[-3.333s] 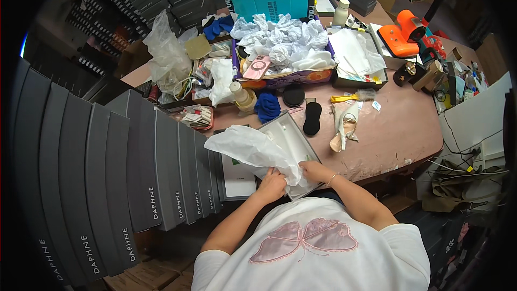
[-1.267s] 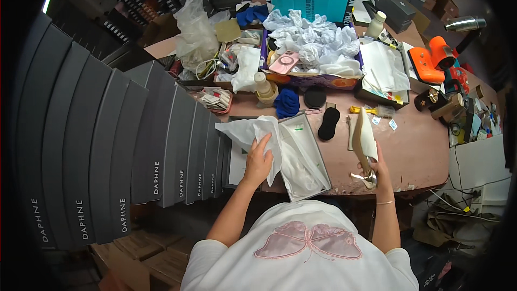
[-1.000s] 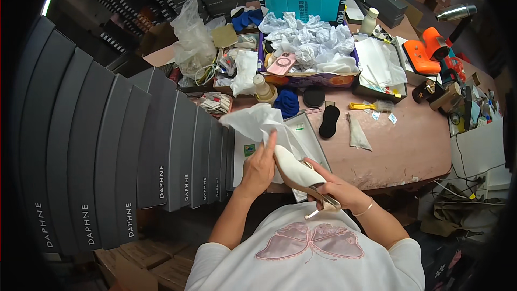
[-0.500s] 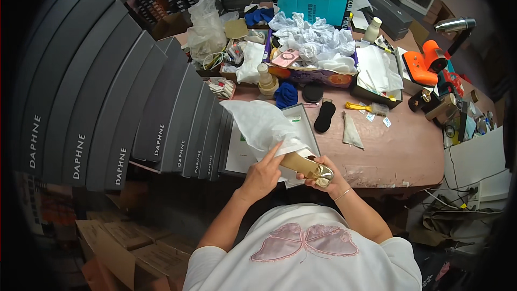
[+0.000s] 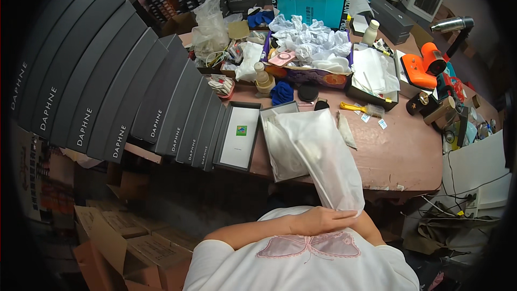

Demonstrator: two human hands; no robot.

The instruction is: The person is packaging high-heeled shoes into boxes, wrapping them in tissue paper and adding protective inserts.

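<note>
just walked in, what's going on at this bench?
A person at a cluttered pink table holds the lower end of a sheet of white tissue paper with the left hand, close to the chest. The paper drapes up over an open shoe box. The right hand is hidden. The box's dark lid lies beside it, next to a row of dark boxes.

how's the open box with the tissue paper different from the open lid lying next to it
The open box is filled with white tissue paper that trails off the table edge to the left hand; the lid holds only a small label. The box looks pale inside, the lid dark-rimmed. Both lie flat, side by side, on the pink table.
</note>
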